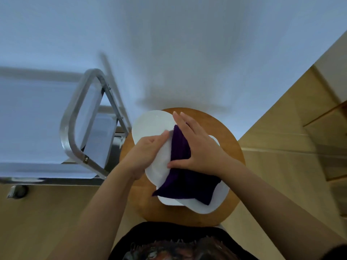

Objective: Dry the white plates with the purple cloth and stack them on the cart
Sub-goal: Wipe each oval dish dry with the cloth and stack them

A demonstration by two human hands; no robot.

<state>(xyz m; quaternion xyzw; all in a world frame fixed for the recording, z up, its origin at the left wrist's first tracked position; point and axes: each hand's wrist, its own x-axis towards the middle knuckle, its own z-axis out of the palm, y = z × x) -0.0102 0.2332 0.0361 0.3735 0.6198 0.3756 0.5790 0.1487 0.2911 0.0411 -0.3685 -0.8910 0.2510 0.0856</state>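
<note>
On the round wooden table [231, 128], my left hand [148, 149] grips the edge of a tilted white plate [160, 166]. My right hand [197, 145] presses the purple cloth [185, 177] flat against that plate, fingers spread and thumb over the cloth's left edge. The cloth hangs down over another white plate [212, 203] lying on the table near me. A third white plate [150, 122] lies at the table's far left, partly under my hands. The metal cart [82, 113] stands to the left of the table.
The cart's top shelf [32, 117] is a pale flat surface with a rounded metal handle frame at its right end and a caster [18, 191] below. A white wall is behind the table. Wooden floor and a wooden cabinet [326, 128] lie to the right.
</note>
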